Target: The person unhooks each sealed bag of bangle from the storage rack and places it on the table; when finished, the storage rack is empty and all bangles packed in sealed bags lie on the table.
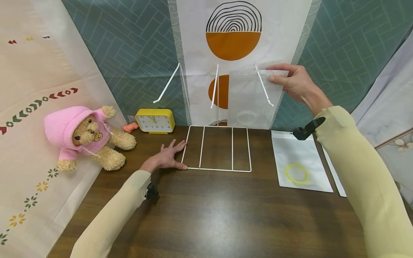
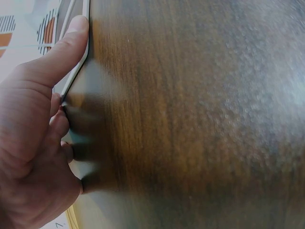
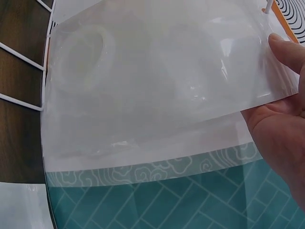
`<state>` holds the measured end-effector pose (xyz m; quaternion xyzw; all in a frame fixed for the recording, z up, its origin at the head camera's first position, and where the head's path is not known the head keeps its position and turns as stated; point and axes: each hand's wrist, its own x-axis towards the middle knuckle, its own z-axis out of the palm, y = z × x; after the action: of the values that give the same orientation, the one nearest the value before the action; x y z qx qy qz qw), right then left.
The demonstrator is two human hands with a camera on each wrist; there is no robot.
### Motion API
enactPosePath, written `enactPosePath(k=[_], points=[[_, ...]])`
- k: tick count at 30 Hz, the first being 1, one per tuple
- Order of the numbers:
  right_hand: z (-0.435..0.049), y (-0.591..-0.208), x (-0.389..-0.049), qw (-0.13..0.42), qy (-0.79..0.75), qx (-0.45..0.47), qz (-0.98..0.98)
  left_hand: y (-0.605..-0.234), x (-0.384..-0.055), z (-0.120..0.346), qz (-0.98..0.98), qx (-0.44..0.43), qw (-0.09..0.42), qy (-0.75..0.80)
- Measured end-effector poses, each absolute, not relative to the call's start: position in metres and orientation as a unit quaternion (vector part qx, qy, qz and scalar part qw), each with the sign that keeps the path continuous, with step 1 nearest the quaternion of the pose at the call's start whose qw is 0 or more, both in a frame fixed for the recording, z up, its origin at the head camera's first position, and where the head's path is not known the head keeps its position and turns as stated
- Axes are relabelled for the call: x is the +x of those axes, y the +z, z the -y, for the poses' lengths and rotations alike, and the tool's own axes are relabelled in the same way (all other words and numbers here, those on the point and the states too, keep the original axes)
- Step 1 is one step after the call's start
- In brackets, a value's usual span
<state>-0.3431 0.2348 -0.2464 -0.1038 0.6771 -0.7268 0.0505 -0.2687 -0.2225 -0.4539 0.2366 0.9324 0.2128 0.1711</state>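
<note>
A white wire display rack (image 1: 219,170) stands on the table against the back cloth, with three prongs jutting forward. My right hand (image 1: 297,82) pinches the upper right corner of a translucent plastic bag (image 1: 243,95), thumb in front. The rack's right prong (image 1: 264,87) crosses the bag near its top edge. Low in the bag shows a pale ring (image 3: 107,55). My left hand (image 1: 166,156) rests on the table with fingers spread at the left side of the rack's base. Its thumb (image 2: 71,45) lies against the base wire.
On the right lies another bag (image 1: 300,147) with a yellow ring (image 1: 297,174), and part of a further white one (image 1: 333,172) beside it. A yellow clock (image 1: 155,121), an orange item (image 1: 130,127) and a teddy bear (image 1: 88,138) in a pink hoodie are on the left.
</note>
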Motion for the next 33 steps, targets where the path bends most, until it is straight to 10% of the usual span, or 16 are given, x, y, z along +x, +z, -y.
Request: enactPosePath(k=[33], points=[[-0.242, -0.245, -0.321, 0.052, -0.702, -0.108, -0.702, -0.455, -0.270, 0.221, -0.935, 0.230, 0.174, 0.208]])
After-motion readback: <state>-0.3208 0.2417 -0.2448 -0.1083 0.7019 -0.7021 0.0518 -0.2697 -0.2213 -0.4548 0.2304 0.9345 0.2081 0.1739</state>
